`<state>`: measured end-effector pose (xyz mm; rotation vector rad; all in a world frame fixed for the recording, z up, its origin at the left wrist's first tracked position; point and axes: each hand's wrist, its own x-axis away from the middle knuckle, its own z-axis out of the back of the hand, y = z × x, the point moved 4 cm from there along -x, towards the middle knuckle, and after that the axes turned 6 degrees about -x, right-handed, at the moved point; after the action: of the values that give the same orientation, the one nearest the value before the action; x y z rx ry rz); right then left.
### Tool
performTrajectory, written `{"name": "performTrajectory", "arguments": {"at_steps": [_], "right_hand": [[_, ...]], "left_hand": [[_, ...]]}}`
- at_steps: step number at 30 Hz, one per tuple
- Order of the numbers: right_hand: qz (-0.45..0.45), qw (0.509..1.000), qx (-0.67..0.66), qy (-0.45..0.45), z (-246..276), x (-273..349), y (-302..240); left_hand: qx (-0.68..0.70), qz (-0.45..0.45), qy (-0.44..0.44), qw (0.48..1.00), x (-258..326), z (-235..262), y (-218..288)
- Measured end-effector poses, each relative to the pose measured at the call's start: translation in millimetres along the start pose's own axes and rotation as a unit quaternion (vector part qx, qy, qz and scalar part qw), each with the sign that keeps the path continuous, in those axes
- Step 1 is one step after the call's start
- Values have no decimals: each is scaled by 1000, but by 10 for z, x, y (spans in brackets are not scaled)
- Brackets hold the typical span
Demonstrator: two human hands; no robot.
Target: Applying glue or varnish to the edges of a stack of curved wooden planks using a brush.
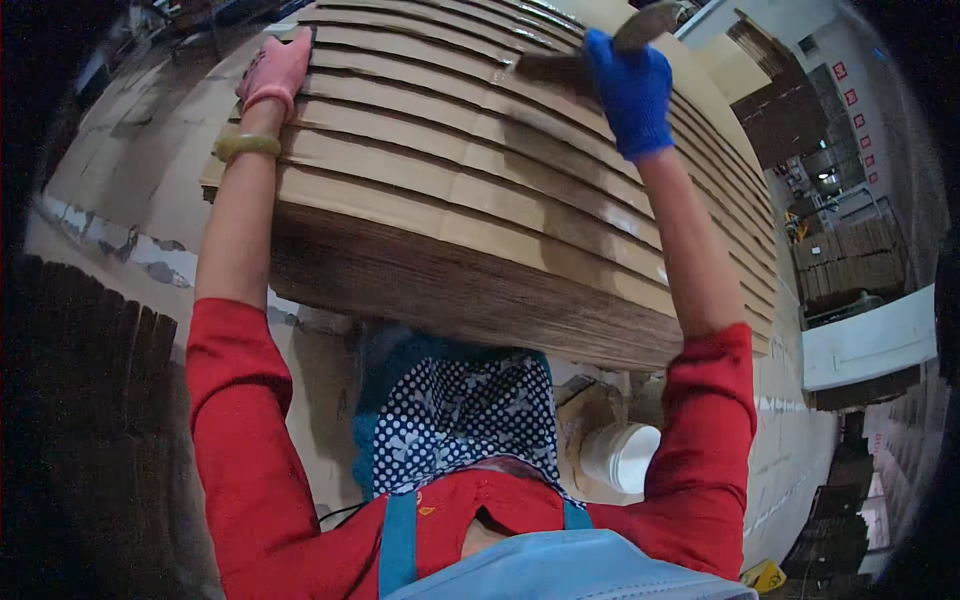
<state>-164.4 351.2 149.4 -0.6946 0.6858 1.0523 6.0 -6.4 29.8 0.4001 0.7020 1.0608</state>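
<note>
Pink-gloved left hand (275, 68) flat on one cardboard stack (470, 200), blue-gloved right hand (632, 92), fingers seemingly gripping one sheet (600, 50)

Both arms reach up and forward, elbows bent, red sleeves pushed back to above the elbows and the forearms bare. The left hand (273, 70), in a pink glove with a pale bangle at the wrist, lies palm down, fingers together. The right hand (630, 90), in a blue glove, is curled closed, knuckles toward the camera.
</note>
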Motion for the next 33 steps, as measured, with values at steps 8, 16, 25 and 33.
{"name": "performTrajectory", "arguments": {"at_steps": [8, 16, 25, 33], "right_hand": [[-50, 987, -128, -81, -166, 599, -274], [15, 993, -113, -14, -38, 118, -300], [-17, 968, -233, -91, -49, 902, -706], [90, 996, 18, -19, -26, -41, -489]], "left_hand": [[-4, 3, -10, 1000, 41, 90, 49], [26, -9, -5, 1000, 12, 70, -1], [30, -2, -14, 999, -31, 29, -54], [34, 51, -41, 997, 303, 344, 186]]}}
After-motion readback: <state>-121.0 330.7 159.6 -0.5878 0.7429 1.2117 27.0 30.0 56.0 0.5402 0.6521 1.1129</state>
